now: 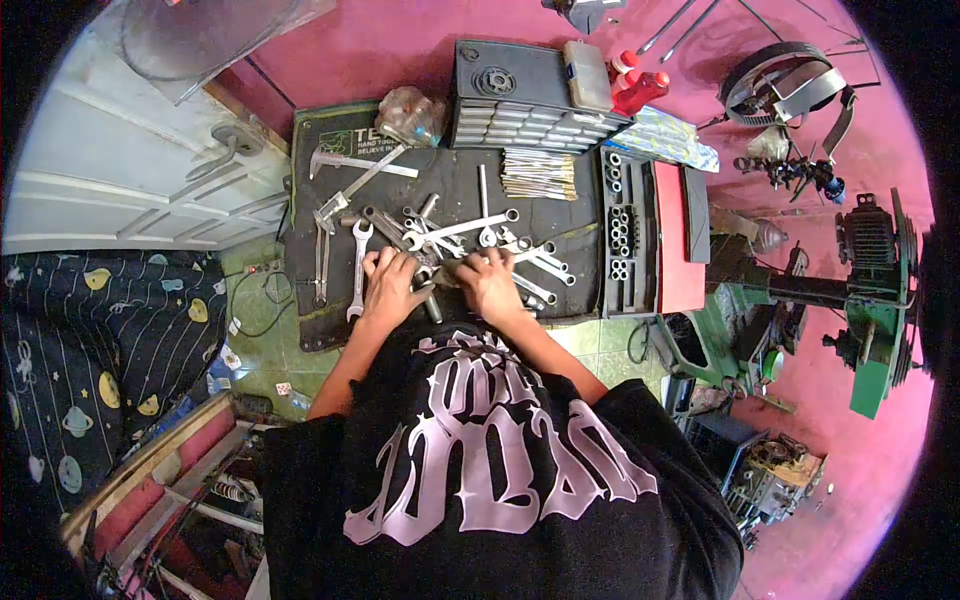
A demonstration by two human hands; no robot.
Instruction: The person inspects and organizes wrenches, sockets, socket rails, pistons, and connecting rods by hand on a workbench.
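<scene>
My left hand (391, 285) is curled at the near edge of a pile of tools on a dark mat (330, 210). Close to its thumb, a short metal cylinder (432, 306) points toward me. My right hand (492, 284) faces it, fingers bent, beside a small dull, cloth-like scrap (448, 281). What either hand grips I cannot tell, as the fingers cover it. Just beyond them lies a long combination wrench (465, 229) over other wrenches. Several more wrenches (545, 262) fan out to the right, and an open-end wrench (360, 262) rests left of my left hand.
A caliper (362, 164) lies on the mat's far left. A drawer cabinet (530, 100) stands at the back near a bundle of thin sticks (539, 174). On the right is a socket tray (622, 235) with a red panel (680, 245). Green machinery (868, 340) stands farther right.
</scene>
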